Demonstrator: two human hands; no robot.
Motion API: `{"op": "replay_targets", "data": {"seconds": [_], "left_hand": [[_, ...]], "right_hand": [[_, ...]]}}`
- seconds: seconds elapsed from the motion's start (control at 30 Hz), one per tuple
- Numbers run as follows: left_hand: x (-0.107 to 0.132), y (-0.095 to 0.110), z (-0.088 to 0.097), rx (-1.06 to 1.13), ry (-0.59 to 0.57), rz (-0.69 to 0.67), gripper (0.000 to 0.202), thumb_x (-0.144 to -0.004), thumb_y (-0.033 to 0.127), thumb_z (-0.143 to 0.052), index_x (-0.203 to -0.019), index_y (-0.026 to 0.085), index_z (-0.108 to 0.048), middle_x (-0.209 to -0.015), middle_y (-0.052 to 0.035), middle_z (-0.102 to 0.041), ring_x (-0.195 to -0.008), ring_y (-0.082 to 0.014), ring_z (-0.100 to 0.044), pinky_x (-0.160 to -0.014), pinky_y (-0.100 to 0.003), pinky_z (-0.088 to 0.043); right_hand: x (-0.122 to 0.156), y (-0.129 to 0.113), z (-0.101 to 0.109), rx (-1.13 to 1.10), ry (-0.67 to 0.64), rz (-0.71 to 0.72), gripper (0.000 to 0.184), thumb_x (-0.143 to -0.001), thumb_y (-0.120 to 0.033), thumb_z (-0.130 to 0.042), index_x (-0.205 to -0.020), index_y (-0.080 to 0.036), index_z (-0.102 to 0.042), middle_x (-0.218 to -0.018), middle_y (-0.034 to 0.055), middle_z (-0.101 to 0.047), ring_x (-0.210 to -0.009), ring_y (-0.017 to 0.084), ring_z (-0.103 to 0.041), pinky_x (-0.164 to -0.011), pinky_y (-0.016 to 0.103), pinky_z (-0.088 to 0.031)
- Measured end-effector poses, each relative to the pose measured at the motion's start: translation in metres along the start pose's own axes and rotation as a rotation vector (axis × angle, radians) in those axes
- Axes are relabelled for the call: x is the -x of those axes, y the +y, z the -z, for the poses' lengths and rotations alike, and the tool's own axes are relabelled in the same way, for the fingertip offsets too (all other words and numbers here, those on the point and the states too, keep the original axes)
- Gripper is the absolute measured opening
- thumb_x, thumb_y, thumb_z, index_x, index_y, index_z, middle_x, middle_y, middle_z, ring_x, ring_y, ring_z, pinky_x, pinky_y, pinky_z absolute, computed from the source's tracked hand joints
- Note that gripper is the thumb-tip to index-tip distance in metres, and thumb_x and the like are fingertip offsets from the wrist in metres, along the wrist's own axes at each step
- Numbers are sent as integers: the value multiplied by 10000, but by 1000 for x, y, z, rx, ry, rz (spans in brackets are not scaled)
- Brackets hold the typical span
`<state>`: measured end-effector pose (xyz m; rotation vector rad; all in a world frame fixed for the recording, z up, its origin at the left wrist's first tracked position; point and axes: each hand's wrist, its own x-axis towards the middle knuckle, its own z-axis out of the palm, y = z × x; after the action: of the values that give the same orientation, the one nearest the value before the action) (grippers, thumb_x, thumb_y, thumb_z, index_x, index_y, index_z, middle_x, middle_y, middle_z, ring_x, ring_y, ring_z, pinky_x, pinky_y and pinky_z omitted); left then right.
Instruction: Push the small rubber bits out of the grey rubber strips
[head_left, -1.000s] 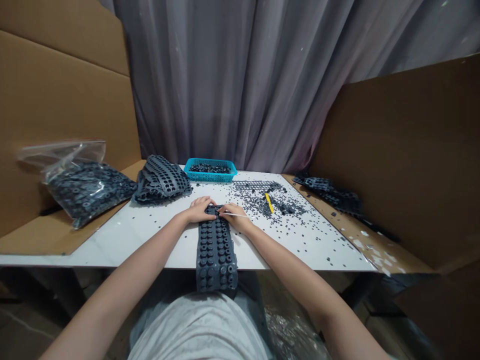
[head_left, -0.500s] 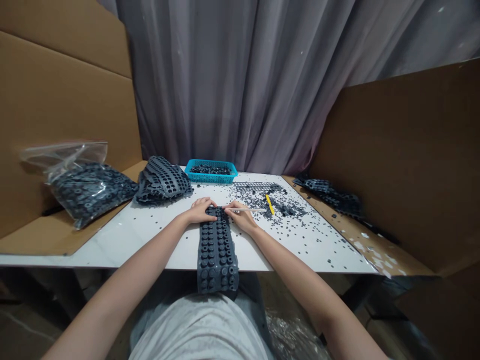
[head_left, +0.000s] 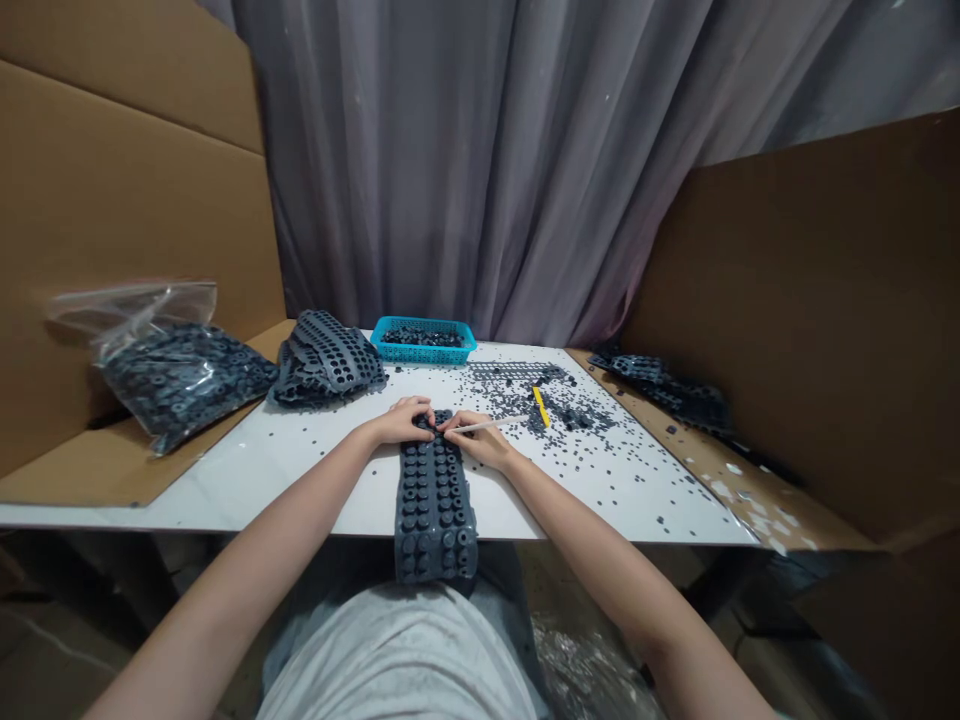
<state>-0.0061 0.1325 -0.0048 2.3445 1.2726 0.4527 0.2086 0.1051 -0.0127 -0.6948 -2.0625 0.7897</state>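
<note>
A dark grey rubber-like strip with rows of round studs (head_left: 435, 490) runs from the table over its front edge toward my lap. My left hand (head_left: 403, 422) grips the strip's far left side, thumb and fingers bent onto the studs. In my right hand (head_left: 478, 440), closed in a pinch, is a thin white stick (head_left: 499, 424), slanting out to the right over the hand. The fingertips of both hands nearly meet on the studs at the strip's far end. What lies between them is too small to make out.
Small dark bits and a yellow-handled tool (head_left: 541, 407) lie to the right, near a perforated strip (head_left: 514, 371). Behind stands a blue basket (head_left: 424, 355) of dark parts. Left are folded perforated sheets (head_left: 326, 360) and a filled plastic bag (head_left: 184, 380). Cardboard walls (head_left: 810, 330) flank the table.
My right hand has moved slightly left, onto the strip's studs and closer to my left hand, with the stick still in it. My left hand stays nearly in place.
</note>
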Motion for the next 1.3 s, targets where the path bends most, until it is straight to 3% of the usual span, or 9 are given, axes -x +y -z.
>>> {"op": "replay_targets", "data": {"seconds": [0.23, 0.4, 0.6, 1.1, 1.3], "left_hand": [[1, 1, 2, -11, -43, 23, 311, -666, 369, -685, -934, 229, -609, -1377, -58, -368, -1303, -290, -285, -1083, -401, -232], [1, 2, 3, -20, -54, 31, 324, -668, 379, -684, -946, 233, -604, -1391, -50, -360, -1309, -288, -275, -1083, -408, -232], [1, 2, 3, -20, -57, 34, 326, -667, 385, -685, -943, 231, -606, -1389, -47, -362, -1310, -289, -273, -1085, -399, -231], [0, 2, 2, -17, -53, 36, 308, -672, 369, -683, -939, 236, -608, -1377, -49, -368, -1312, -284, -271, -1087, -399, -221], [0, 2, 1, -21, -51, 39, 306, -664, 377, -685, -925, 238, -609, -1372, -42, -374, -1303, -284, -279, -1087, -403, -219]], "right_hand": [[1, 0, 2, 199, 27, 66, 106, -827, -288, -591, -782, -194, -614, -887, 76, -716, -826, 206, -659, -748, 341, -496], [1, 0, 2, 181, 49, 79, 100, -821, -282, -601, -783, -190, -613, -886, 76, -714, -829, 203, -660, -756, 336, -498], [2, 0, 0, 145, -8, 105, 87, -816, -263, -606, -778, -186, -619, -892, 76, -703, -850, 194, -653, -769, 325, -496], [-2, -1, -1, 402, -66, 153, 96, -881, -212, -510, -860, -196, -603, -934, 65, -672, -887, 191, -593, -788, 321, -470], [-5, 3, -1, 468, 26, 137, 126, -886, -214, -486, -849, -188, -603, -927, 76, -671, -893, 196, -573, -792, 322, -463]]}}
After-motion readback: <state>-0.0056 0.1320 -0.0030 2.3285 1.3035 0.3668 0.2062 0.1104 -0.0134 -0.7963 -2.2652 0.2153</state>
